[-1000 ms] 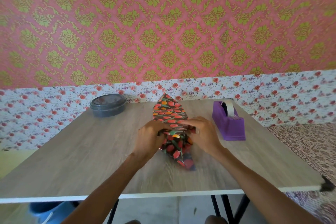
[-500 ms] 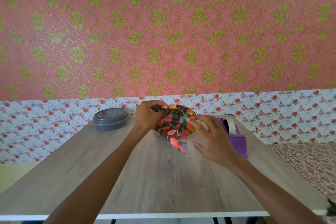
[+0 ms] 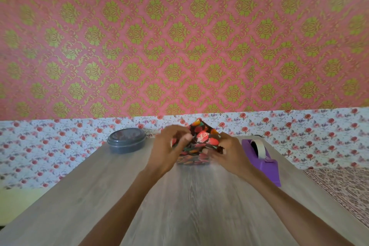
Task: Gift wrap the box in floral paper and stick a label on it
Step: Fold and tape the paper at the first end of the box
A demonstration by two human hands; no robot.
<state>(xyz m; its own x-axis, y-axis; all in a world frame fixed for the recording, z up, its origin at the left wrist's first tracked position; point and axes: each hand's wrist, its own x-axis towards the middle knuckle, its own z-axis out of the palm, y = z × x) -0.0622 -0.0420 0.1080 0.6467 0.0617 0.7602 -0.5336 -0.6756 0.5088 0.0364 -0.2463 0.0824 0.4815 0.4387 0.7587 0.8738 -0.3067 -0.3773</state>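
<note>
Floral-papered box gripped between left hand and right hand.

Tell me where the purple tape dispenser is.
The purple plastic tape dispenser sits on the wooden table's right side, just beyond the right hand.

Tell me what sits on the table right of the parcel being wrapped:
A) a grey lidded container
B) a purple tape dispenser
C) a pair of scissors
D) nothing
B: the purple tape dispenser stands to the right of the parcel; the grey container is on its left.
</note>
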